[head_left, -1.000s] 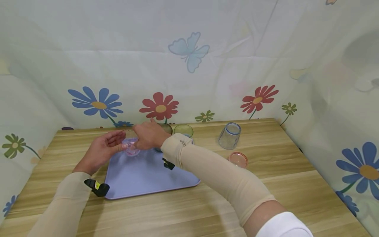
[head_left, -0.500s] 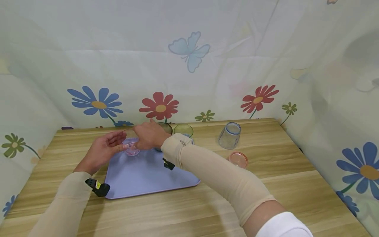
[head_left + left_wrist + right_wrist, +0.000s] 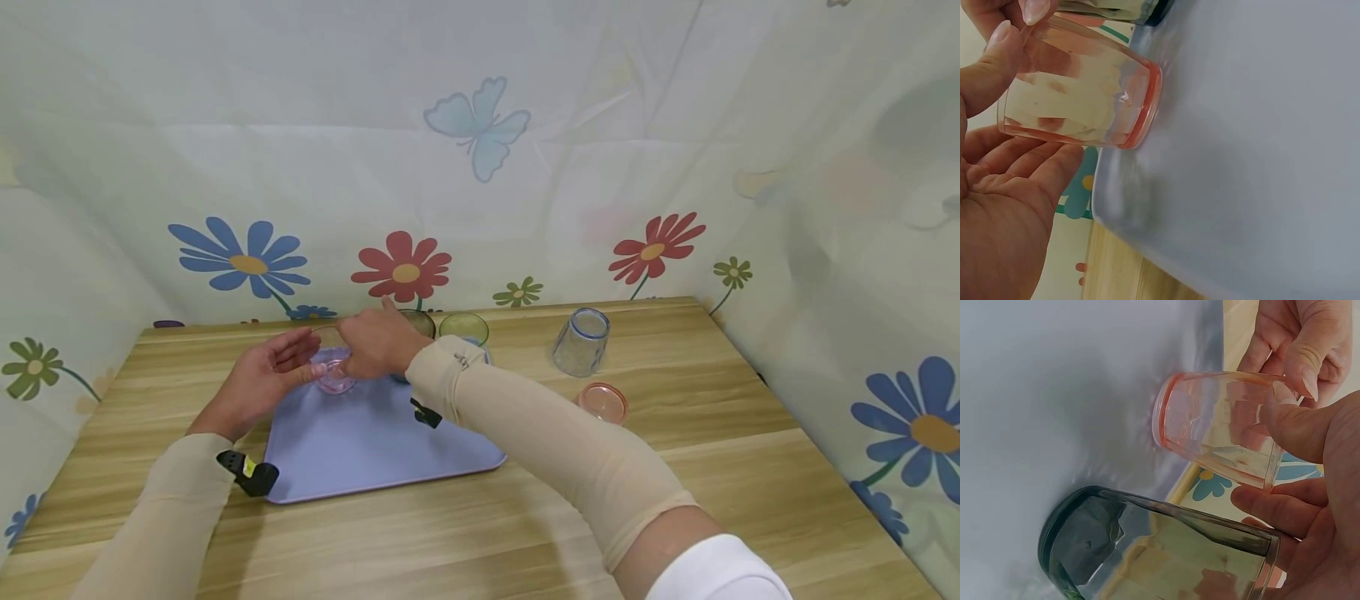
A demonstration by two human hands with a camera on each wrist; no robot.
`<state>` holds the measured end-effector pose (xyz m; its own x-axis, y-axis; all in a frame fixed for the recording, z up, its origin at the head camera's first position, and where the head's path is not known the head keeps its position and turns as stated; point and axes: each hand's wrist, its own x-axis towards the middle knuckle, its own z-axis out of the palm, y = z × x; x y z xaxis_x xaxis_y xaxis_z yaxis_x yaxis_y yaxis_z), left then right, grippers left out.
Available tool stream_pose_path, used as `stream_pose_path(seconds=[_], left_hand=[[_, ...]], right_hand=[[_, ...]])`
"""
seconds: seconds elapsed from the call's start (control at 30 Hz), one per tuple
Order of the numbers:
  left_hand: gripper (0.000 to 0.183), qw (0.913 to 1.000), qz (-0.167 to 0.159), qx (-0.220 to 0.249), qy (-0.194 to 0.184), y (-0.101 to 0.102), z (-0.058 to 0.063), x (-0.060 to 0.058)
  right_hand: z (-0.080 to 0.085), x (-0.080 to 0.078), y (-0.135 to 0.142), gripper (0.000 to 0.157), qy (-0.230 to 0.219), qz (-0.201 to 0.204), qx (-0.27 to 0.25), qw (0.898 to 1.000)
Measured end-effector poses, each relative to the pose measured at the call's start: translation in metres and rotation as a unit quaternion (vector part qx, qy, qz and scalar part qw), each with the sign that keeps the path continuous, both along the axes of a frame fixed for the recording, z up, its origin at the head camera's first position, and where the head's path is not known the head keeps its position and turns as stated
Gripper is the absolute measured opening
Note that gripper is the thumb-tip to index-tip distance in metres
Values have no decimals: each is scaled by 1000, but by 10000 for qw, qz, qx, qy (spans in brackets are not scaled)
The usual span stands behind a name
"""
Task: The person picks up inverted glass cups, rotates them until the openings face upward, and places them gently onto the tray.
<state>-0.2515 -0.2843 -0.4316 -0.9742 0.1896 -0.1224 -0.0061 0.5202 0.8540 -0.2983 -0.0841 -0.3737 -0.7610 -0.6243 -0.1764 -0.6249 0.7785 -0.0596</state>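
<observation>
A pink glass (image 3: pixel 1085 94) is held between two hands at the far left of a lilac tray (image 3: pixel 375 442), base down and mouth up; whether the base sits fully on the surface cannot be told. It is cradled loosely by the left hand (image 3: pixel 255 383), between the thumb and barely bent fingers, and pinched near the rim by the thumb and fingertips of the right hand (image 3: pixel 378 343). Close by on the right stands a dark glass (image 3: pixel 1147 537), with a green glass (image 3: pixel 465 329) beyond it. A blue-edged glass (image 3: pixel 581 346) and an orange glass (image 3: pixel 603 403) are seen on the table (image 3: pixel 420 542) at right. The step in hand, apparently a placing, is best done straight down, with the base felt flat inside the raised edge before either grip is loosened. Both hands should then be opened outward evenly, lest the light-looking rim be dragged. Most care is called for on the right, where the dark glass could easily be knocked by withdrawn fingers.
</observation>
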Motion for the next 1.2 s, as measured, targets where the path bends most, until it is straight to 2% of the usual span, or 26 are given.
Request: stream_pose_path(seconds=[0.27,0.5,0.7,0.87,0.97,1.1,1.2], left_hand=[[98,9998,-47,-83,-158,0,4,-1],[97,9994,-66,-306,-151,2,9,-2],[101,9979,-91,-646,10,5,13,1],[104,9898,-57,-1418,150,8,14,4],[104,9849,-71,-1717,217,10,15,5],[103,9797,-206,-1915,565,12,15,6],[102,9723,-293,-2154,859,15,15,7]], right_hand=[[0,0,0,44,27,-13,101,9999],[0,0,1,45,68,10,249,9997],[-1,2,6,67,116,50,356,9993],[-3,4,11,76,196,106,419,9989],[-3,7,13,80,223,156,431,9987],[-1,11,17,86,244,198,459,9985],[0,15,21,90,254,240,493,9982]])
